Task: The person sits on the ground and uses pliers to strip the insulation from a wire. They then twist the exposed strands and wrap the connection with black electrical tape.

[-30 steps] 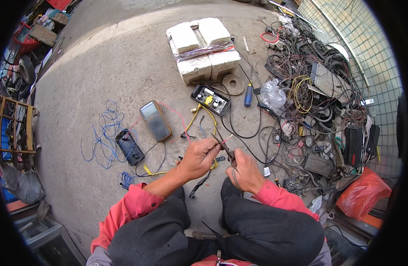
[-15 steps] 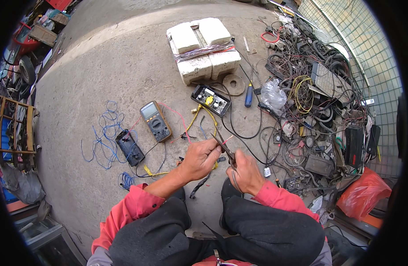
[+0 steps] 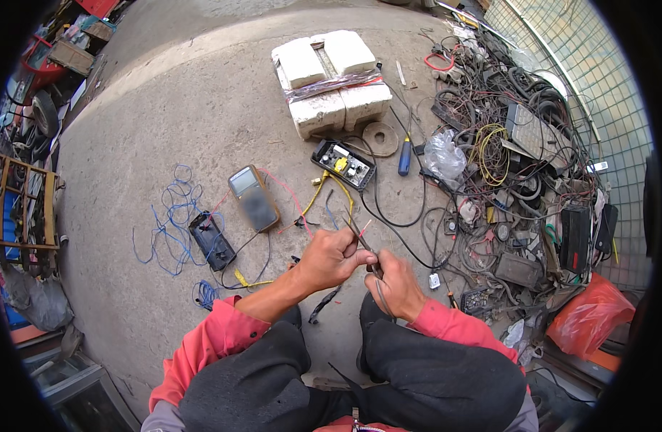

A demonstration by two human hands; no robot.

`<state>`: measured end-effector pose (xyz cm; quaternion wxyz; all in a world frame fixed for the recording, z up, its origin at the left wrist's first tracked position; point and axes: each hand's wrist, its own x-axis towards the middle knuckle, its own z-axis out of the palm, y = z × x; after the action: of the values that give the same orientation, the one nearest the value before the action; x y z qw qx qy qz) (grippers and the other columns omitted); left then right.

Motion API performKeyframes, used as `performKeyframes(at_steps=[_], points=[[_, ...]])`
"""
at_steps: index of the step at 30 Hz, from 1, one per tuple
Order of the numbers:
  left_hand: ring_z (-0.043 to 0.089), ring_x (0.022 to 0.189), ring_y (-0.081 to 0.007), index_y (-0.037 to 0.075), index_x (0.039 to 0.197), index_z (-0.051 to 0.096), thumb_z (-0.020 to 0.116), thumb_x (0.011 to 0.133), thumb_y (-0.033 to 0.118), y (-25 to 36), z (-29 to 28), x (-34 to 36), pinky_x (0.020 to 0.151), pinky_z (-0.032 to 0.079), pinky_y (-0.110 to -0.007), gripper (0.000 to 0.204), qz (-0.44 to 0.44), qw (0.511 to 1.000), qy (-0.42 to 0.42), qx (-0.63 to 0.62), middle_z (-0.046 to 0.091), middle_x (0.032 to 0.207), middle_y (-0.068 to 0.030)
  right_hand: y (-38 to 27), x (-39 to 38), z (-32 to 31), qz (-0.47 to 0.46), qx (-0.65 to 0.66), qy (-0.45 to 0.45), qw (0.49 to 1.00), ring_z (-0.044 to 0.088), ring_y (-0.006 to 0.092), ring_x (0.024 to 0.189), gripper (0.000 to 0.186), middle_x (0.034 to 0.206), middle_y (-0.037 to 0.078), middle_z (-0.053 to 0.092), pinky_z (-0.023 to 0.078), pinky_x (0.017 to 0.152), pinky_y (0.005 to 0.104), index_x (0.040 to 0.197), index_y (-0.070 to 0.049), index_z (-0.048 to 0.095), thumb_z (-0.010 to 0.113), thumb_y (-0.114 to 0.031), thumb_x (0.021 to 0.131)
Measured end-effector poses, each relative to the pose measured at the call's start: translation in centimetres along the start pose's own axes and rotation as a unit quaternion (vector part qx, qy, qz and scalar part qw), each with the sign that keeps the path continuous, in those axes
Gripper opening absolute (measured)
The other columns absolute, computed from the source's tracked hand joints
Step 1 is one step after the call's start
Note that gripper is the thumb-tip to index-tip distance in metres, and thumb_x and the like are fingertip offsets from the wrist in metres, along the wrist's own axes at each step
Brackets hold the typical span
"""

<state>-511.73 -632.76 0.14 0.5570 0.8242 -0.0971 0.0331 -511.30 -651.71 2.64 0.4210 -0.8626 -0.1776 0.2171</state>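
My right hand (image 3: pixel 395 282) is wrapped round the handles of a pair of dark scissors (image 3: pixel 358 236), whose blades point up and away to the left. Close against it, my left hand (image 3: pixel 332 258) is closed in a pinch on a thin wire (image 3: pixel 366 227), with a pale pinkish end showing beside the blades. The left thumb reaches across to the scissors near their pivot. Beyond the hands lies an opened black charger case (image 3: pixel 343 164) with a circuit board and a yellow part inside. Yellow and black cords run from it.
To the left lie a multimeter (image 3: pixel 253 199), an empty black case half (image 3: pixel 212 240) and tangled blue wire (image 3: pixel 174 209). A white foam block (image 3: pixel 332 83) stands beyond the charger, with a blue screwdriver (image 3: pixel 404 157) nearby. A heap of cables and scrap (image 3: pixel 511 180) fills the right side.
My left thumb has moved right, onto the scissors by my right hand. The blades now look closer together, and the wire end has shifted slightly left.
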Motion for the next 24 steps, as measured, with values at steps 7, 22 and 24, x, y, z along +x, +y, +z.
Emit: performKeyframes(at_steps=[7,22,24], points=[[0.032,0.043,-0.0153,0.005,0.059,0.042,0.087,0.077,0.021,-0.06,0.42,0.03,0.042,0.029,-0.034,0.051,0.006,0.999,0.024,-0.038,0.031,0.048,-0.0049,0.17,-0.24,0.30,0.011,0.032,0.016,0.999,0.055,0.0430,0.058,0.019,0.062,0.024,0.052,0.040,0.054,0.0464,0.080,0.005,0.048,0.060,-0.010,0.078],[0.028,0.044,-0.0151,0.005,0.058,0.039,0.086,0.078,0.019,0.39,0.76,-0.14,0.041,0.027,-0.034,0.053,-0.003,0.998,0.049,-0.047,0.029,0.048,-0.0049,-0.17,-0.40,0.29,0.039,0.053,0.016,0.998,0.054,0.0394,0.058,0.019,0.064,0.022,0.053,0.041,0.055,0.0448,0.081,0.005,0.048,0.060,-0.010,0.079],[0.028,0.044,-0.0151,0.005,0.058,0.039,0.086,0.079,0.019,0.45,0.84,-0.15,0.041,0.027,-0.034,0.053,0.001,0.998,0.054,-0.045,0.029,0.048,-0.0050,-0.10,-0.39,0.32,0.040,0.052,0.018,0.998,0.054,0.0394,0.058,0.018,0.064,0.022,0.053,0.041,0.055,0.0448,0.081,0.005,0.048,0.060,-0.009,0.079]])
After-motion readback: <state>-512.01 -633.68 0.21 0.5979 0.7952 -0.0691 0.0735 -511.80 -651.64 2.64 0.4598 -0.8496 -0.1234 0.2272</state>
